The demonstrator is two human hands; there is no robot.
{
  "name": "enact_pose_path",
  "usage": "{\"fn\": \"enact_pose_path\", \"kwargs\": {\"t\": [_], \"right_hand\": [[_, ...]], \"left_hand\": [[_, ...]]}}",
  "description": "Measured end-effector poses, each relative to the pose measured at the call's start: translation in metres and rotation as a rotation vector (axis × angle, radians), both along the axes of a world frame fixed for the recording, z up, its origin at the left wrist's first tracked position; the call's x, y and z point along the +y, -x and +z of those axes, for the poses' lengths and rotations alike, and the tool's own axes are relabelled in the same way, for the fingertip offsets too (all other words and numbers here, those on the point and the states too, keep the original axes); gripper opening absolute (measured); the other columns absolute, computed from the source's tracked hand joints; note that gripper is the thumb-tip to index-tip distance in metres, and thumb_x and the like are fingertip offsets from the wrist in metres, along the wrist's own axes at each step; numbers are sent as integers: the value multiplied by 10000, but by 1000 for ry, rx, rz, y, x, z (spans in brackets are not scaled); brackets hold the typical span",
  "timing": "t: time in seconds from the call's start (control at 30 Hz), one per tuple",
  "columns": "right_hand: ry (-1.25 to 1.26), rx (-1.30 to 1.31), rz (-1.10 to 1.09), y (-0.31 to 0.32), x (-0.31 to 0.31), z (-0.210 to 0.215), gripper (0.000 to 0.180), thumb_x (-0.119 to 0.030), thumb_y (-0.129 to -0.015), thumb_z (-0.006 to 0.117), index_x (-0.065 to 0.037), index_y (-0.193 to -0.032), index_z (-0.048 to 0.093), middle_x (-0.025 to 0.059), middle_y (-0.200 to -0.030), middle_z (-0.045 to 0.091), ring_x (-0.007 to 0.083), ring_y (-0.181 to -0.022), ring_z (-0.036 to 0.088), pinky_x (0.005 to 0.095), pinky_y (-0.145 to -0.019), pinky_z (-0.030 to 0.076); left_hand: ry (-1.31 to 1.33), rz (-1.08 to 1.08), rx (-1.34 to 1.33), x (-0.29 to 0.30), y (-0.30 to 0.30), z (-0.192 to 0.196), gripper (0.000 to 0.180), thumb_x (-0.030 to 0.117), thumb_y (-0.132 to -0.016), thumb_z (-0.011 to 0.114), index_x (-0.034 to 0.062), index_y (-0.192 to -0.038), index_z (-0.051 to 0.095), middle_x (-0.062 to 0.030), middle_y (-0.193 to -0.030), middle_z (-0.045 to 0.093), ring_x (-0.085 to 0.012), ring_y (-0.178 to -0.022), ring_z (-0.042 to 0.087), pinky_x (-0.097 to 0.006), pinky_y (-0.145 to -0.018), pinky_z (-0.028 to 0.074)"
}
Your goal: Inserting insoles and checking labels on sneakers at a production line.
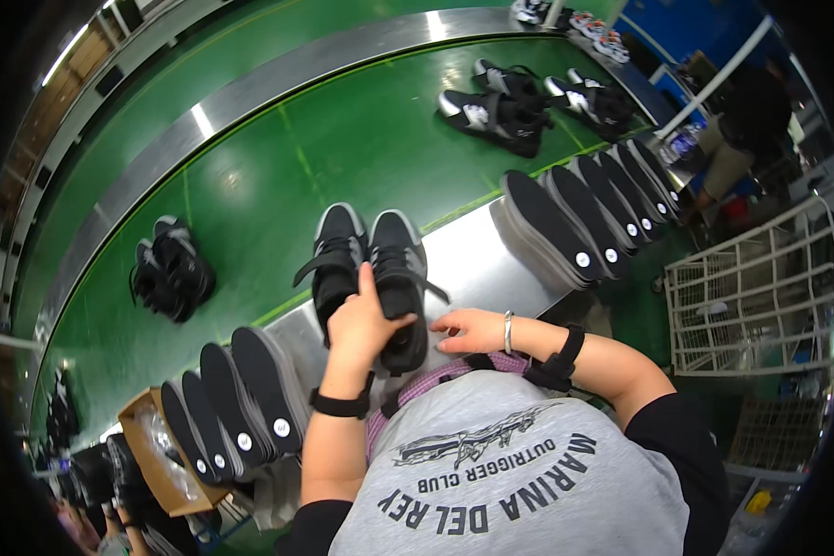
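Two black-and-grey sneakers stand side by side in front of me, toes pointing away: a left shoe and a right shoe. Their straps hang loose to the sides. My left hand lies over the heel ends of the pair. Its index finger stretches forward between the shoes, and the thumb reaches out across the right shoe's opening. The other fingers are partly hidden. Just right of that shoe's heel, my right hand has its fingers apart and slightly bent, with nothing in them.
Stacks of black insoles with round white stickers line the metal ledge on the right; more insole stacks stand left, beside a cardboard box. Black shoes sit on the green conveyor, with others farther right. A white wire rack stands at right.
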State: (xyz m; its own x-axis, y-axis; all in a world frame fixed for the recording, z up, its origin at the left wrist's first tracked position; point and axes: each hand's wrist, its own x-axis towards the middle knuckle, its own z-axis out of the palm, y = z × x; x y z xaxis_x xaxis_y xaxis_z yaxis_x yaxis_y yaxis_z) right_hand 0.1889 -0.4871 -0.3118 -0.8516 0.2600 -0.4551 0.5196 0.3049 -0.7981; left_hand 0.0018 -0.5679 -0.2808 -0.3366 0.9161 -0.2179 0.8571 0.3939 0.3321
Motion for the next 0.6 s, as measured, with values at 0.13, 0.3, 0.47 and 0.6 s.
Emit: {"fn": "enact_pose_path", "kwargs": {"t": [0.13,0.3,0.47,0.6], "right_hand": [[57,10,-150,-35,19,7,422,-274,-784,528,-3,-1104,488,170,-1041,547,250,-942,535,311,-819,413],[68,93,-364,-73,73,28,367,-222,-782,560,18,-1056,517,133,-986,578,186,-890,550,281,-784,431],[-115,178,-464,-96,149,33,322,-211,-767,568,22,-989,544,128,-902,603,173,-820,573,275,-732,451],[-429,115,-565,-119,224,25,265,-195,-727,582,-3,-910,583,137,-846,584,222,-789,570,296,-721,452]], "left_hand": [[36,-3,101,9,24,2,649,51,-611,559,78,-1220,338,-183,-725,593,-340,-709,587,-420,-634,464],[-153,234,243,29,95,22,630,16,-585,547,175,-1169,372,-196,-785,593,-365,-747,577,-448,-655,453],[-722,262,-77,43,119,81,374,100,-779,557,18,-1133,469,-128,-971,560,-208,-880,547,-296,-776,426],[-1037,-95,-965,48,3,180,308,158,-887,360,-62,-1064,484,-152,-987,559,-188,-900,529,-287,-807,399]]}}
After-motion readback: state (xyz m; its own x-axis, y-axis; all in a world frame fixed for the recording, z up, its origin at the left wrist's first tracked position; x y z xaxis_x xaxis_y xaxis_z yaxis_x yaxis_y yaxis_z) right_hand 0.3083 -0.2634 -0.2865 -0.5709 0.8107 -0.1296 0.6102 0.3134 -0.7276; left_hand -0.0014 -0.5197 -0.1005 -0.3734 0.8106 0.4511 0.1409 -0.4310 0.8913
